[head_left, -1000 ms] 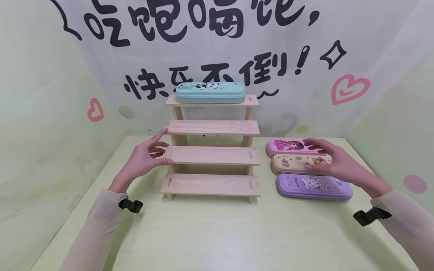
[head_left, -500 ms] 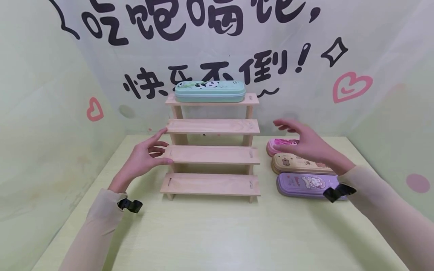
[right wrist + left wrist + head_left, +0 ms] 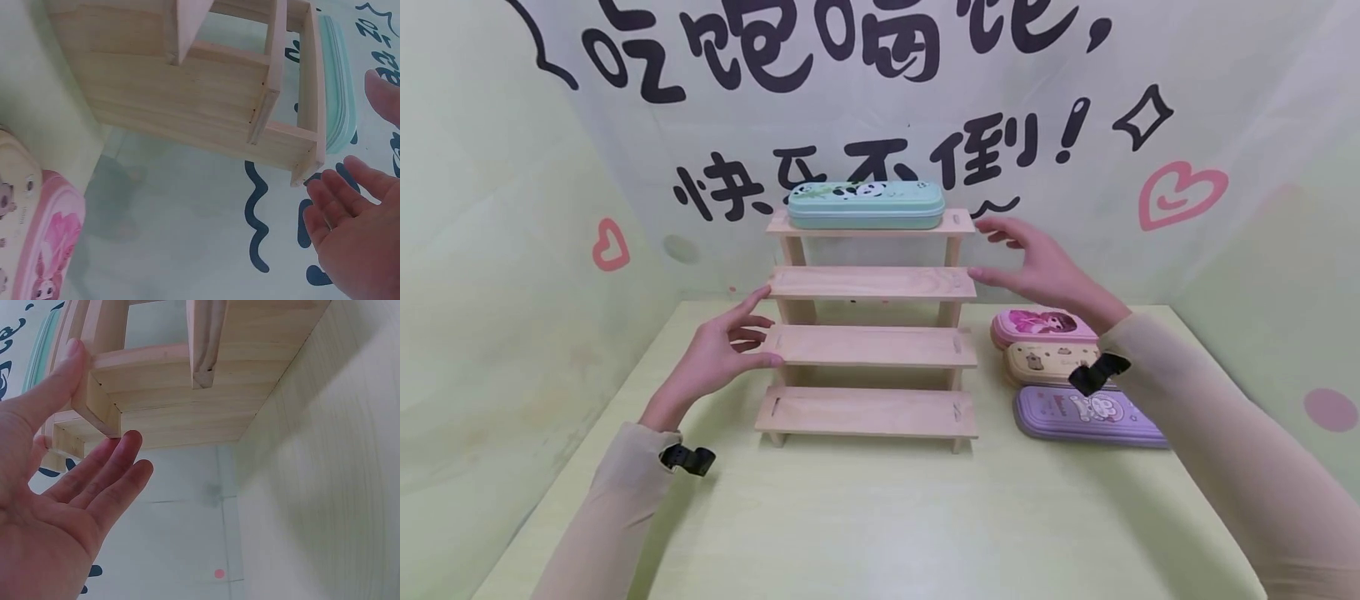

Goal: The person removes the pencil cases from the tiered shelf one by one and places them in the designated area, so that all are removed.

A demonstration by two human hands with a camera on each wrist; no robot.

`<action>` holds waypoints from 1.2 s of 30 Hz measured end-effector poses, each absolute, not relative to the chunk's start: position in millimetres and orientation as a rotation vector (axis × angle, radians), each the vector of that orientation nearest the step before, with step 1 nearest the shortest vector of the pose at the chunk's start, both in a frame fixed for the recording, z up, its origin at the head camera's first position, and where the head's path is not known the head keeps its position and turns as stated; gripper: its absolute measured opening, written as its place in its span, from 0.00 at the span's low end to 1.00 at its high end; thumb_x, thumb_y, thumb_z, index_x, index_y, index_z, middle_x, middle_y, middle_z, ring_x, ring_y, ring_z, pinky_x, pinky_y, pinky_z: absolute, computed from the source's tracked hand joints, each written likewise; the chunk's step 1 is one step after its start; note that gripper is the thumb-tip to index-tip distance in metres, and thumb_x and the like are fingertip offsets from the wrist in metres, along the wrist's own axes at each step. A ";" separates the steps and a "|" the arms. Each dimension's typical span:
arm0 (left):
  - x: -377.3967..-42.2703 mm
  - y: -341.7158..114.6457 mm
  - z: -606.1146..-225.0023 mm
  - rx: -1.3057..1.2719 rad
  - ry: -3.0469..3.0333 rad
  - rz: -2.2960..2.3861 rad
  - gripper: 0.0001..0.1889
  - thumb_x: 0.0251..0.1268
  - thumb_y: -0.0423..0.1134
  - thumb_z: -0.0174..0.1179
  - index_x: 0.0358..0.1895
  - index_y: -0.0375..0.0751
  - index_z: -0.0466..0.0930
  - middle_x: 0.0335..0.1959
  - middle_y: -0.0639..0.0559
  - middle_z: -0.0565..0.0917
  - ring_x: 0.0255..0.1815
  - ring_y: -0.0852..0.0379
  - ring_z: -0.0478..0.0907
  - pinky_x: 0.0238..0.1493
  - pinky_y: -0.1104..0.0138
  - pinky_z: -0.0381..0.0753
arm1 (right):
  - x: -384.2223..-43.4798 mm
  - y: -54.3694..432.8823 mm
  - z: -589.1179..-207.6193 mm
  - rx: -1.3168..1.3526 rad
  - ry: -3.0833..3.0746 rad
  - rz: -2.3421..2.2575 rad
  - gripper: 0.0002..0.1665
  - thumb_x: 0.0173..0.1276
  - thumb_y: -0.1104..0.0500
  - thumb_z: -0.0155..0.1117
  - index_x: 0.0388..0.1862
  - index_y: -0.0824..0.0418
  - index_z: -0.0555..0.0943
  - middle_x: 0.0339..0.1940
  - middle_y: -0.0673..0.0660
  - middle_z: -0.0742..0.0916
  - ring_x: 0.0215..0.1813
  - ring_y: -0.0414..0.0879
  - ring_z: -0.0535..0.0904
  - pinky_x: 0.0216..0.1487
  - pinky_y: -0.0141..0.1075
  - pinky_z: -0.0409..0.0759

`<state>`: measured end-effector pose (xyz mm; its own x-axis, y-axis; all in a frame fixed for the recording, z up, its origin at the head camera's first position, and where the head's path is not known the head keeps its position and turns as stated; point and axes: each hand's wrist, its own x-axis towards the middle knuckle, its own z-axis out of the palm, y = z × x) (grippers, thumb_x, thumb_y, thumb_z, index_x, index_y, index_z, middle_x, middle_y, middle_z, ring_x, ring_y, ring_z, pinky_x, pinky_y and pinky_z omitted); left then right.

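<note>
A four-step wooden display rack (image 3: 872, 343) stands on the table, with a mint-green panda pencil case (image 3: 865, 218) lying on its top step. My left hand (image 3: 715, 357) holds the rack's left end; in the left wrist view the thumb (image 3: 74, 349) lies on a board's end and the fingers reach past its other side. On the right, my right hand (image 3: 1041, 268) hovers beside the ends of the two upper steps, fingers and thumb apart and nothing between them. In the right wrist view its fingertips (image 3: 317, 187) are close to the top step's corner.
Right of the rack lie a pink pencil case (image 3: 1033, 323), a cream one (image 3: 1037, 360) and a purple one (image 3: 1067, 408), front to back in a row. My right forearm crosses over them. A printed cloth wall (image 3: 1075, 242) rises behind the rack.
My right hand has moved left and up, from above the pencil cases on the right to the upper right end of the rack. The left hand has stayed put.
</note>
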<state>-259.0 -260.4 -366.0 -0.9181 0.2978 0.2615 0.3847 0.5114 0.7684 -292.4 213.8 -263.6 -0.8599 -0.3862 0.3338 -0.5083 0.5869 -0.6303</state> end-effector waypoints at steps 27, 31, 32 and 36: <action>-259.1 -261.9 -366.0 -0.596 -2.643 -1.386 0.57 0.53 0.41 0.84 0.84 0.69 0.58 0.60 0.39 0.83 0.58 0.41 0.84 0.64 0.48 0.82 | -370.9 166.3 -217.6 0.717 -2.801 1.299 0.49 0.71 0.49 0.74 0.84 0.62 0.63 0.78 0.61 0.72 0.75 0.56 0.68 0.78 0.49 0.67; -258.4 -262.4 -366.0 -0.593 -2.644 -1.386 0.57 0.53 0.41 0.84 0.84 0.69 0.58 0.60 0.39 0.83 0.58 0.42 0.84 0.64 0.50 0.82 | -373.5 154.7 -217.7 0.722 -2.808 1.329 0.49 0.72 0.49 0.73 0.85 0.61 0.62 0.77 0.62 0.73 0.71 0.55 0.70 0.72 0.44 0.71; -258.4 -262.4 -366.0 -0.594 -2.643 -1.387 0.57 0.52 0.41 0.84 0.84 0.69 0.58 0.60 0.39 0.83 0.58 0.42 0.84 0.64 0.50 0.82 | -374.2 152.3 -217.9 0.721 -2.807 1.331 0.49 0.73 0.49 0.72 0.85 0.61 0.62 0.76 0.62 0.74 0.70 0.55 0.70 0.70 0.43 0.71; -259.2 -261.9 -366.3 -0.594 -2.642 -1.393 0.57 0.52 0.41 0.84 0.84 0.69 0.59 0.60 0.39 0.83 0.58 0.42 0.84 0.64 0.50 0.83 | -374.7 145.6 -218.9 0.675 -2.800 1.375 0.47 0.73 0.51 0.72 0.84 0.61 0.63 0.73 0.62 0.76 0.67 0.53 0.70 0.66 0.40 0.71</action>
